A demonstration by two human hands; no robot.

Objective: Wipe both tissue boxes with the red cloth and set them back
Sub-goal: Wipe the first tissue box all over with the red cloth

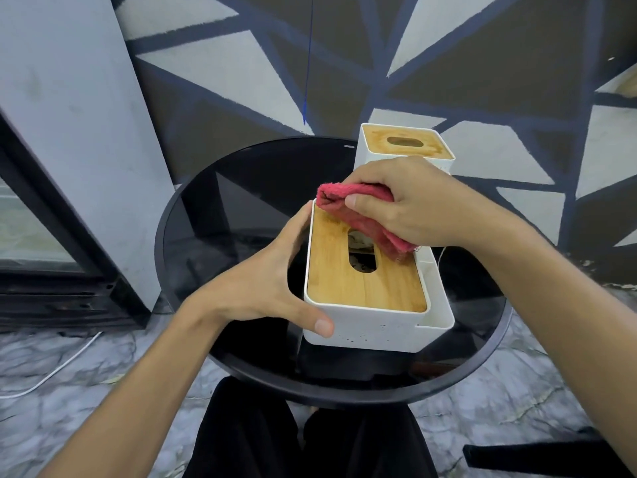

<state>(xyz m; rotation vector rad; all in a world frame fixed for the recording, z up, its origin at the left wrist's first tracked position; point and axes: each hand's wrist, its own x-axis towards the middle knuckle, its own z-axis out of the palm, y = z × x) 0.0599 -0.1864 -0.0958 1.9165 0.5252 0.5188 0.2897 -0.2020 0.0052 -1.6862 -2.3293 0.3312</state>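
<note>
Under cloth (358, 210) — box (365, 293), lengthwise near-to-far

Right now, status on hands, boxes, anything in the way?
Left hand grips near tissue box by its side. Right hand holds red cloth on its wooden lid. Second tissue box behind on table, lid stained. Nothing blocking.

A round black glass table (213, 215) is carried by the marble floor (69, 419). Two white, wood-lidded boxes are seen on it: the near box (365, 291) right of centre, the far box (403, 150) at the far right edge. A white cable (58, 369) is laid on the floor, left.
</note>
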